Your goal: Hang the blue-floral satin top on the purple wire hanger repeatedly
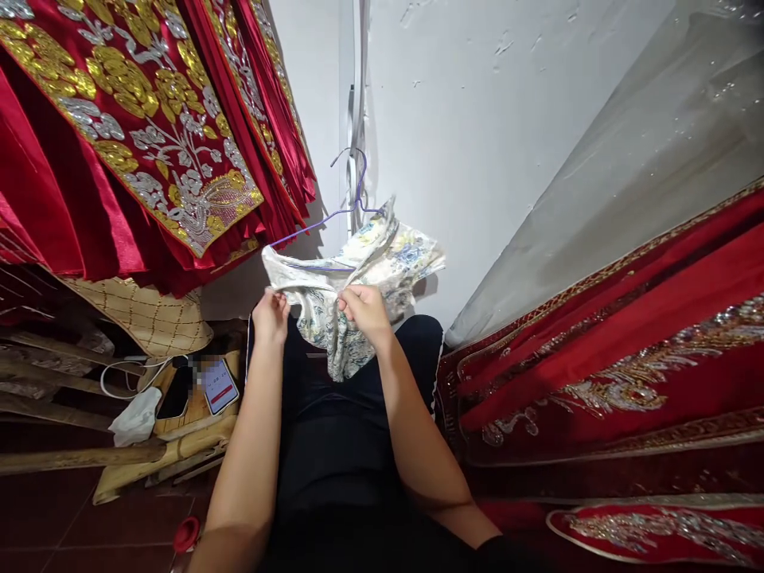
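Note:
A white garment with a blue and yellow floral print [411, 255] hangs partly on a purple wire hanger [310, 226] in front of me. Its left shoulder sits over the hanger's left end, and the lower part droops over my lap. My left hand [271, 317] pinches the garment's edge at the left, just under the hanger's end. Near the middle, my right hand [365, 309] is closed on a fold of the same cloth by the neckline or front opening; which of these I cannot tell. The hanger's hook points up beside a white upright strip on the wall.
Red embroidered garments [179, 143] hang at the upper left. A wooden stool [196, 426] at the left holds a lit phone [220, 386], a dark phone [173, 393], a white cable and crumpled tissue [136, 417]. Red beaded cloth [597, 382] under clear plastic [626, 159] fills the right.

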Demonstrator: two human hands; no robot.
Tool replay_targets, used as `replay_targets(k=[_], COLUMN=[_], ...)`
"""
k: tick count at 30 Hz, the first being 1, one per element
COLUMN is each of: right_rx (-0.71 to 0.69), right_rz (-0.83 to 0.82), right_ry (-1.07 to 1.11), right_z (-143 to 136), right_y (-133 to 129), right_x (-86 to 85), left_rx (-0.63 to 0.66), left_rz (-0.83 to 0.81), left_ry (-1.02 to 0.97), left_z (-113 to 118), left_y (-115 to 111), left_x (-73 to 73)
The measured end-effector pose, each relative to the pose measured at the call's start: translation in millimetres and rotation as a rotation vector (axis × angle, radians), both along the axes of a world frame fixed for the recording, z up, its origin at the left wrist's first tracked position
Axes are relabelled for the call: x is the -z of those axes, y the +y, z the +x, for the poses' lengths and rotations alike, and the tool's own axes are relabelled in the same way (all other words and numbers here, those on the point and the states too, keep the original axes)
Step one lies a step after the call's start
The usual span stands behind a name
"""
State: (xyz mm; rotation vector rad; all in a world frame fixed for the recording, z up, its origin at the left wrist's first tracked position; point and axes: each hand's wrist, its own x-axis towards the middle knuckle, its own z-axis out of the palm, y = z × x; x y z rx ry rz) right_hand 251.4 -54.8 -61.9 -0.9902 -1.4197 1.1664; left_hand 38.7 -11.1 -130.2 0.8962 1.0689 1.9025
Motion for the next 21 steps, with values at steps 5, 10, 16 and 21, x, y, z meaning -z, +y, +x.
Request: replay_targets(k=[5,10,16,21], right_rx=[0.012,-0.192,0.016,0.119], right_rz=[-0.117,-0.335,-0.277,-0.130], right_ry=[-0.037,-0.295,-0.297,-0.016], right_z=[24,51,60,50], right_y=[7,10,22,36], right_x=[4.2,14.0,32.1,44.2], left_rx=[0.237,0.424,0.496,0.595], left_rz=[-0.158,-0.152,0.100,0.116], left_ry=[0.246,0.549,0.415,0.484], left_z=[18,32,64,79], left_y=[-10,-18,-35,-45], left_x=[11.9,-7.3,-44.3,-59.2])
